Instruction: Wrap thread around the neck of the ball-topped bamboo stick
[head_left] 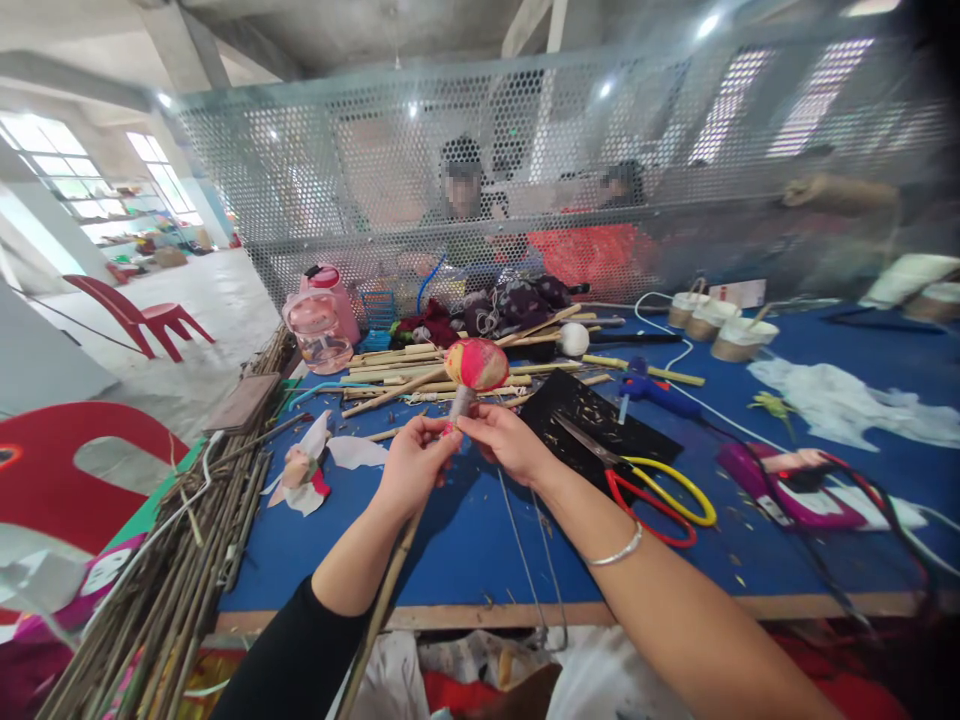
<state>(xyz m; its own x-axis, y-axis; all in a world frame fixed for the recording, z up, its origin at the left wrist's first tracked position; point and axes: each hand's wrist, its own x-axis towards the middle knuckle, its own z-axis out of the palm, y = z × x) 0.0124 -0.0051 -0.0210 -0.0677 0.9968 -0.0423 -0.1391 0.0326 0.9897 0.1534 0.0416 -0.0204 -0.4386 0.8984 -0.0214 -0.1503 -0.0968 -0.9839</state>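
You hold one cloth-headed stick [390, 590] above the middle of the blue table [465, 540], a little nearer to its near edge than to its far edge. Its long axis runs from you to the far edge and rises on the way. The round cloth head [476, 364], pink, red and yellow, points up and away from you. The bare end points down toward you and passes below the near edge, left of your body.

Your two hands are together at the neck just under the head. Your left hand [416, 460] is closed on the neck from the left, and your right hand [506, 440] pinches it from the right; the fingertips of both meet there. One silver bangle [619, 548] sits on your right wrist.

Just beside your right forearm lies one pair of scissors [652, 490] with one yellow and one red handle, its blades on one black sheet [592, 420]. Behind it lies one blue glue gun [652, 390]. Three round tubs [742, 338] stand in a row near the far edge, on the right. One pink jar [322, 320] stands at the far left corner. One bundle of thin sticks [172, 580] lies along the left edge. Two red chairs [150, 318] stand off the table on the left. Two people [461, 200] sit behind the perforated screen [300, 170].
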